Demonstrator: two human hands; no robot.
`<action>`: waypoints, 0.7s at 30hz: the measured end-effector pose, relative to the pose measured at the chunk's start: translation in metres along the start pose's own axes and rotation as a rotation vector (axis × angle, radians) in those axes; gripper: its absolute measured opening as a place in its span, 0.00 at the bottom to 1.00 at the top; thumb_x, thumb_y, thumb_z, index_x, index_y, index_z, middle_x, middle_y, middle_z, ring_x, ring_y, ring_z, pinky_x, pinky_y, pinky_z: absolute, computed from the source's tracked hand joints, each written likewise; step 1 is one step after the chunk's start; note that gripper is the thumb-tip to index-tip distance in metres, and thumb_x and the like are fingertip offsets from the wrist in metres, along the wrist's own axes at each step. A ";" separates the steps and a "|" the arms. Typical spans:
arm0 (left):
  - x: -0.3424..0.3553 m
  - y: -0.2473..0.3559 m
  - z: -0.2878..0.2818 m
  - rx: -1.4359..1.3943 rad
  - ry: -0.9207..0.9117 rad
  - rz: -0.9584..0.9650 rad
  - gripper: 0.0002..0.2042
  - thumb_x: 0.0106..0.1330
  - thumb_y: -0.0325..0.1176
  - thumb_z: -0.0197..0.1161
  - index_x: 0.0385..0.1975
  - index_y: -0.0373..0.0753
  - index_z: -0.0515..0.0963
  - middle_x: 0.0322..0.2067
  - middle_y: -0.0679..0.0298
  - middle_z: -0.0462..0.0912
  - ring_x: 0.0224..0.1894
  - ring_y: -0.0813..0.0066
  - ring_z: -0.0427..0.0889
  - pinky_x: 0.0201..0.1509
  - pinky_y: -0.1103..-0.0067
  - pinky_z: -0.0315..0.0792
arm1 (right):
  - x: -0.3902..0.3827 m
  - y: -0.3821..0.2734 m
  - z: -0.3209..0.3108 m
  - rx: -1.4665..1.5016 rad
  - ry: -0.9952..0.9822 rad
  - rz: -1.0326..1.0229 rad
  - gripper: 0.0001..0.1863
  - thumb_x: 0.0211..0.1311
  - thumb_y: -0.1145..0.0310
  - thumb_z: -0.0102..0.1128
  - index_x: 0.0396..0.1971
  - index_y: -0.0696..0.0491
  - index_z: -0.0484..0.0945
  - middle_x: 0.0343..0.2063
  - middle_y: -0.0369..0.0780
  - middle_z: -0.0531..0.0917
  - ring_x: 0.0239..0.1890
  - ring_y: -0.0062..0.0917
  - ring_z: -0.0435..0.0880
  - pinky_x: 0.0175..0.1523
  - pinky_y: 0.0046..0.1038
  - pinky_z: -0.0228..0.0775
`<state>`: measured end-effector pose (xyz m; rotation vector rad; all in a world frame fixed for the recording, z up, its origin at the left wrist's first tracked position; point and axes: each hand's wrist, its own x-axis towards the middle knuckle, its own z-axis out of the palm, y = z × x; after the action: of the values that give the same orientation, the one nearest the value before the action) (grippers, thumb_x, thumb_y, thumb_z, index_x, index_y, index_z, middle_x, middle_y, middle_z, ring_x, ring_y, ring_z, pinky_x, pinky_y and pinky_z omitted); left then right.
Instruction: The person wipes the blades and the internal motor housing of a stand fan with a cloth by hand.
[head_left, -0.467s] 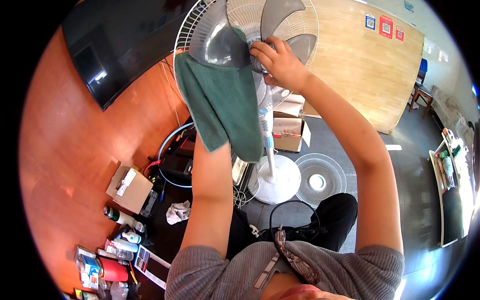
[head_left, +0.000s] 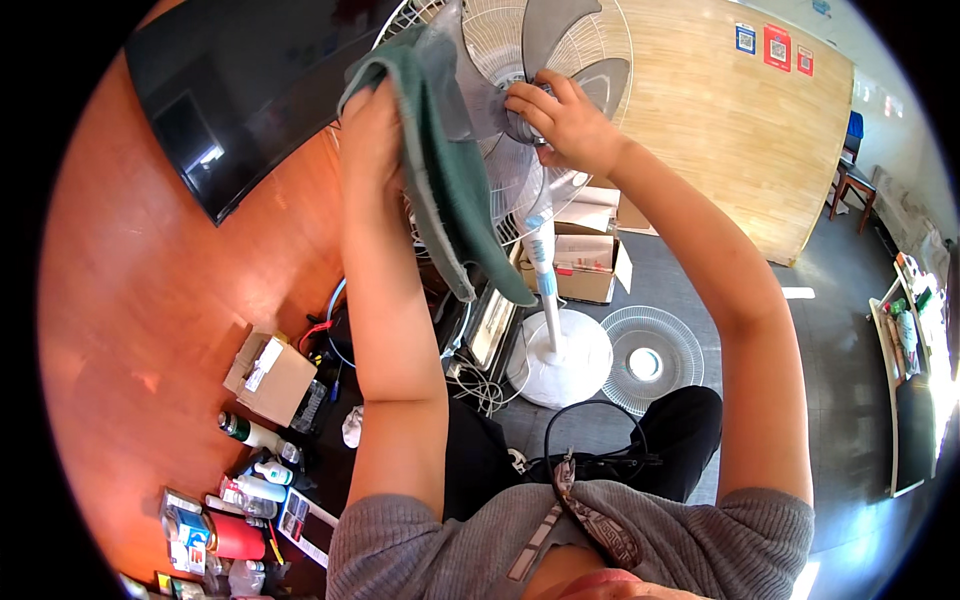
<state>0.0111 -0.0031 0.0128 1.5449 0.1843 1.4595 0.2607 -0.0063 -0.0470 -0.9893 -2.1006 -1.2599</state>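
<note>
Bottles: a cluster of small bottles [head_left: 262,488] stands at the near left.
Television: a black flat screen [head_left: 260,110] slants across the far left.
Cardboard box: a small brown box [head_left: 275,380] sits at the left, beyond the bottles.
Left hand: the left hand [head_left: 372,140] is curled, holding the green towel, its fingertips hidden under the folds.
Towel: the green towel [head_left: 445,185] hangs from that hand, overlapping the fan's left blade [head_left: 455,85]; whether it presses the blade, I cannot tell.
Pedestal fan: the white fan [head_left: 547,280] stands upright ahead, its blades exposed.
Right hand: the right hand [head_left: 575,130] is partly closed, fingers over the fan hub [head_left: 520,125], thumb below.
Carton: an open carton [head_left: 583,285] stands just behind the fan's pole.
Grille: a round grille [head_left: 645,365] lies just right of the fan's base.
Panel: a pale wooden panel [head_left: 720,130] fills the far right.
</note>
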 end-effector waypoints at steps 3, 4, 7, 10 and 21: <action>0.012 0.013 0.008 0.329 -0.022 0.103 0.11 0.64 0.33 0.56 0.39 0.35 0.80 0.32 0.68 0.81 0.34 0.78 0.77 0.39 0.80 0.71 | 0.000 0.007 0.000 -0.066 -0.035 -0.058 0.45 0.29 0.67 0.74 0.57 0.52 0.67 0.59 0.34 0.66 0.60 0.40 0.63 0.61 0.38 0.61; 0.023 0.013 0.007 0.428 -0.072 0.150 0.10 0.63 0.33 0.56 0.39 0.35 0.80 0.32 0.68 0.81 0.34 0.77 0.77 0.39 0.80 0.71 | 0.001 0.008 -0.003 -0.091 -0.047 -0.083 0.45 0.30 0.67 0.74 0.57 0.52 0.67 0.59 0.34 0.66 0.60 0.40 0.63 0.61 0.38 0.61; 0.038 0.004 -0.001 0.624 -0.146 0.310 0.12 0.60 0.29 0.56 0.43 0.36 0.79 0.33 0.64 0.83 0.35 0.75 0.79 0.42 0.79 0.71 | 0.003 0.006 -0.007 -0.135 -0.086 -0.113 0.44 0.32 0.67 0.73 0.58 0.51 0.67 0.60 0.34 0.65 0.60 0.38 0.62 0.63 0.37 0.59; 0.030 -0.010 0.009 0.807 -0.058 0.551 0.17 0.57 0.22 0.54 0.46 0.41 0.79 0.34 0.59 0.84 0.35 0.74 0.81 0.40 0.80 0.72 | -0.003 0.003 -0.009 -0.158 -0.117 -0.106 0.43 0.34 0.68 0.72 0.58 0.51 0.66 0.61 0.33 0.65 0.62 0.37 0.61 0.64 0.38 0.57; 0.015 -0.009 0.028 0.800 0.318 0.448 0.16 0.54 0.20 0.52 0.40 0.41 0.81 0.29 0.62 0.84 0.31 0.76 0.80 0.39 0.79 0.72 | -0.003 -0.004 -0.012 -0.226 -0.142 -0.114 0.42 0.37 0.67 0.71 0.59 0.50 0.66 0.60 0.33 0.65 0.63 0.36 0.59 0.65 0.39 0.55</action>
<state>0.0428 -0.0022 0.0219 2.0534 0.7176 2.1458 0.2595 -0.0193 -0.0457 -1.0955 -2.1835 -1.5527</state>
